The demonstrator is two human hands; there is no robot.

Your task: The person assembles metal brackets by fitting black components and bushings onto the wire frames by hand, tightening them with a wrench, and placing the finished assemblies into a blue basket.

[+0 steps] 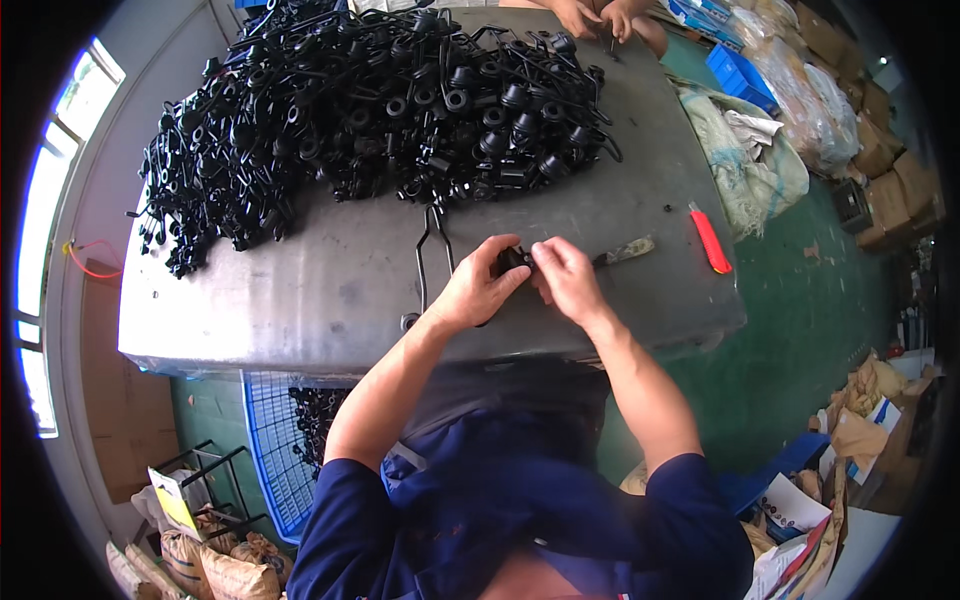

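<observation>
Over the grey table, both my hands meet at a small black part [514, 260], its exact kind hidden by the fingers. My left hand [472, 287] is closed round it from the left, thumb and fingers bent. From the other side, my right hand [570, 284] pinches at its right end. Just left of my left hand, a bent black rod [424, 262] with a round eye at its near end lies on the table. A large heap of black rod links [380, 110] with ringed and cup-shaped ends covers the far side.
A taped-handle tool [630, 250] lies right of my right hand. Near the table's [250, 310] right edge is a red utility knife [710, 240]. Another person's hands [600, 18] work at the far edge. A blue crate [285, 455] stands below at left; sacks [745, 165] lie at right.
</observation>
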